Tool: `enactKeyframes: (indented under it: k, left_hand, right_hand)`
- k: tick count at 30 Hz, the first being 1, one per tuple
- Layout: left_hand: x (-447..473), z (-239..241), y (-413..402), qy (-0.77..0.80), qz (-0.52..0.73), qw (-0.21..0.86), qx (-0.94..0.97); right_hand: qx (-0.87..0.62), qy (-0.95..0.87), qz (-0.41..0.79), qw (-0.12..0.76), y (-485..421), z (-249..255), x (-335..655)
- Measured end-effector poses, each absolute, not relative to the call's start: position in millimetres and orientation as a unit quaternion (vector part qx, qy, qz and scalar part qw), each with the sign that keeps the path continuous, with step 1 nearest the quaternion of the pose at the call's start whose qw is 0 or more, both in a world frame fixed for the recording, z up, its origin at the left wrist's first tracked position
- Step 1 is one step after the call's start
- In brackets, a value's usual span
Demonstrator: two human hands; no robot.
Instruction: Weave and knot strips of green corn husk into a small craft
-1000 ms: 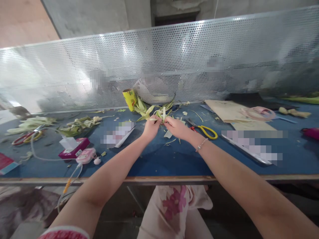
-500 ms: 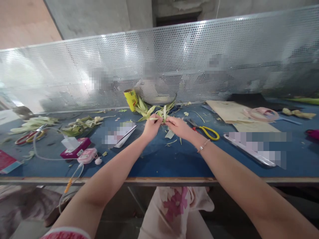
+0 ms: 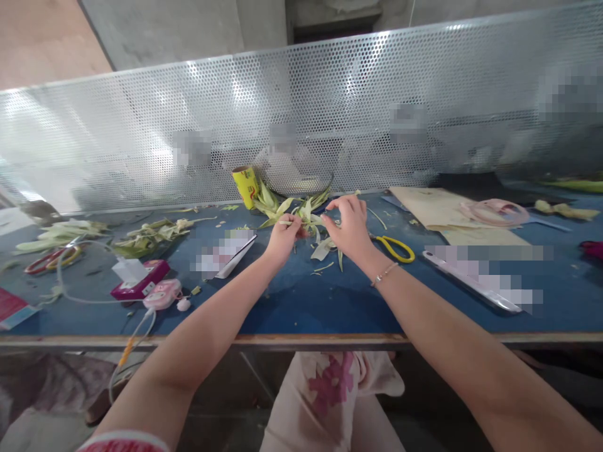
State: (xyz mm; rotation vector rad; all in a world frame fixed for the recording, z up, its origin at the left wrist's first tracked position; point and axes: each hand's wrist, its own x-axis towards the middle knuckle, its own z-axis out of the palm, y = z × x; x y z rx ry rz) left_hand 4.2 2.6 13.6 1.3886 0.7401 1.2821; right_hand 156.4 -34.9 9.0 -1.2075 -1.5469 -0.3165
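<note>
My left hand [image 3: 281, 237] is closed in a pinch on a small woven bundle of pale green leaf strips [image 3: 304, 216] above the blue table [image 3: 301, 301]. My right hand [image 3: 347, 227] sits just right of the bundle, lifted a little, with thumb and forefinger pinched on a thin leaf strip and the other fingers curled apart. Loose leaf scraps [image 3: 325, 250] lie on the table under both hands. More leaves [image 3: 268, 199] are piled just behind the bundle.
Yellow-handled scissors [image 3: 393, 247] lie right of my right hand. A yellow roll [image 3: 245, 185] and a metal bowl [image 3: 301, 182] stand by the perforated metal screen [image 3: 301, 119]. Leaf piles [image 3: 151, 233], red scissors [image 3: 47, 259], a pink box [image 3: 140, 279] and charger cable lie at left; cardboard [image 3: 447, 216] at right.
My right hand has risen and moved slightly right from the bundle, its fingers spreading while it draws a strip. My left hand has kept its grip in nearly the same place.
</note>
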Motion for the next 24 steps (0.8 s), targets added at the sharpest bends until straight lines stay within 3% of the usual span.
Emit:
enactKeyframes:
  k: [6,11,17,24]
  left_hand:
    - [3.9,20.6,-1.5,0.318,0.559,0.619,0.451]
    - [4.4,21.8,-5.7,0.324,0.537,0.653,0.424]
    - [8.4,18.5,-8.7,0.301,0.53,0.641,0.467]
    - [4.3,12.8,-5.8,0.278,0.525,0.512,0.621]
  right_hand:
    - [-0.496,-0.763,-0.006,0.414,-39.4,5.1,145.3]
    - [-0.486,-0.724,-0.041,0.488,-31.1,-6.4,139.7]
    - [-0.492,-0.715,-0.005,0.496,-34.4,-0.8,138.8]
    - [-0.542,-0.684,0.054,0.485,-35.9,5.2,137.0]
